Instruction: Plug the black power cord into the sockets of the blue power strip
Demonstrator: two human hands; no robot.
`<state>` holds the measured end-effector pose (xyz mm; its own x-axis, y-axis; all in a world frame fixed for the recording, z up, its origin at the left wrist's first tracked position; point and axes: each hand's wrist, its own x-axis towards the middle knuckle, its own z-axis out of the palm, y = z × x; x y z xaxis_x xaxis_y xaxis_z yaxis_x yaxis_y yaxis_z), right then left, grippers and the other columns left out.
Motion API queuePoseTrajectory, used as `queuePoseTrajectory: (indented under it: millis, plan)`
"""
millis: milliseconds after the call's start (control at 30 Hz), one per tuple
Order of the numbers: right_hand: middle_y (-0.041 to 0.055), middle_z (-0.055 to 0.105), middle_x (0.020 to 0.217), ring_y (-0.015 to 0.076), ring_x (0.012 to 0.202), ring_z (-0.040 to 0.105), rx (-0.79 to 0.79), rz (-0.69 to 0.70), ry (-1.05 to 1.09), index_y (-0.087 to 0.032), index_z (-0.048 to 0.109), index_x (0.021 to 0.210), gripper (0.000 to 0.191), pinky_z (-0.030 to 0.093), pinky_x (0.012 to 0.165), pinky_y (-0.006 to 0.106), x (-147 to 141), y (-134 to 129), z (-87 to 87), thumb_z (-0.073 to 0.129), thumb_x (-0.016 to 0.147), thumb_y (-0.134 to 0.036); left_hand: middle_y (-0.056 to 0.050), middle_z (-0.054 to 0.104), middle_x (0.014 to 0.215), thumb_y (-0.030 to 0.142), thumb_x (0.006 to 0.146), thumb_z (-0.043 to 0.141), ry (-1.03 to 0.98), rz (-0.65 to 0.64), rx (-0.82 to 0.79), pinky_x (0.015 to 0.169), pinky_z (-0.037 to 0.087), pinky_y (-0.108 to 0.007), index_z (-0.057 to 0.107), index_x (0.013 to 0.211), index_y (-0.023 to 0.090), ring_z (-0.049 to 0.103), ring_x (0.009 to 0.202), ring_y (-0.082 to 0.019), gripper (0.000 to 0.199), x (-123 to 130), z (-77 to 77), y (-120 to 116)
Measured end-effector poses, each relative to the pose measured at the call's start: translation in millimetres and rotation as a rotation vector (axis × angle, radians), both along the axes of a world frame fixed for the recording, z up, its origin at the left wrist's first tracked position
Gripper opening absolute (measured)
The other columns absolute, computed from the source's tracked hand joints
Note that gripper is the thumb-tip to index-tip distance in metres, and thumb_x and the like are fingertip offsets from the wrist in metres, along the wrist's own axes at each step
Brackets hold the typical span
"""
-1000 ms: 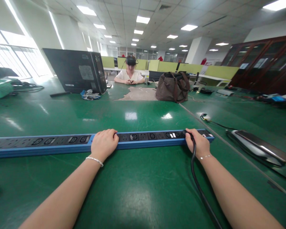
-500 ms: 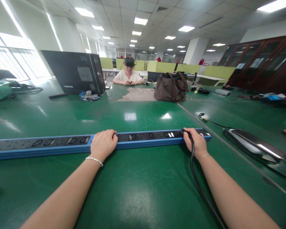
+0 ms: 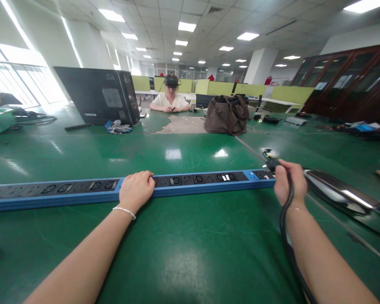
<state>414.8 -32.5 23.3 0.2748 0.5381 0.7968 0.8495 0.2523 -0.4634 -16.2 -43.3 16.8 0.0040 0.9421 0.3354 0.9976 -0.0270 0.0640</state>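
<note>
A long blue power strip (image 3: pixel 205 188) with black sockets lies across the green table, running off the left edge of the view. My left hand (image 3: pixel 137 190) is wrapped over its middle, fingers closed on it. Beyond the strip's right end, my right hand (image 3: pixel 289 181) pinches a black plug (image 3: pixel 272 164). The plug is held just above that end, clear of the sockets, and its prongs point left. From my right hand the black cable (image 3: pixel 283 223) hangs down along my forearm to the bottom edge.
A black computer case (image 3: pixel 98 95) and gloves (image 3: pixel 118 126) stand at the back left, a brown bag (image 3: pixel 226 115) at the back centre. A person (image 3: pixel 170 101) sits across the table. At right lies a shiny elongated device (image 3: pixel 343 191) with cables. A green basket (image 3: pixel 0 121) is far left.
My right hand has moved right with the plug, away from the sockets near the strip's right end, where a blue section now shows. My left hand has stayed nearly still.
</note>
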Motion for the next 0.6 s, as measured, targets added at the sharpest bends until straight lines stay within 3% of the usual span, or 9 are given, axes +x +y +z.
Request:
queuePoseTrajectory:
  millis: [100, 300, 600]
  plan:
    - [0.0086, 0.063, 0.093, 0.0216, 0.084, 0.059, -0.061, 0.01, -0.023, -0.018, 0.059, 0.098, 0.033, 0.046, 0.078, 0.035, -7, -1, -8.7, 0.043, 0.084, -0.043, -0.006, 0.07, 0.097, 0.027, 0.083, 0.031, -0.002, -0.006, -0.001, 0.085, 0.042, -0.036, 0.066, 0.097, 0.02, 0.062, 0.092, -0.022, 0.038, -1, -0.3, 0]
    - [0.0067, 0.065, 0.089, 0.0214, 0.083, 0.06, -0.216, 0.085, -0.1, -0.021, 0.059, 0.1, 0.032, 0.047, 0.073, 0.033, -4, 11, -22.6, 0.042, 0.084, -0.044, -0.006, 0.07, 0.099, 0.028, 0.084, 0.031, -0.003, -0.007, -0.003, 0.086, 0.042, -0.036, 0.066, 0.098, 0.021, 0.062, 0.092, -0.022, 0.038, -2, -1.6, 1]
    - [0.0058, 0.067, 0.088, 0.0201, 0.078, 0.062, -0.303, 0.095, -0.134, -0.021, 0.061, 0.1, 0.029, 0.047, 0.07, 0.031, 1, 14, -29.1, 0.044, 0.084, -0.039, -0.005, 0.07, 0.099, 0.028, 0.083, 0.031, -0.001, 0.001, 0.017, 0.085, 0.042, -0.036, 0.066, 0.097, 0.021, 0.062, 0.092, -0.022, 0.038, -2, -3.7, 1]
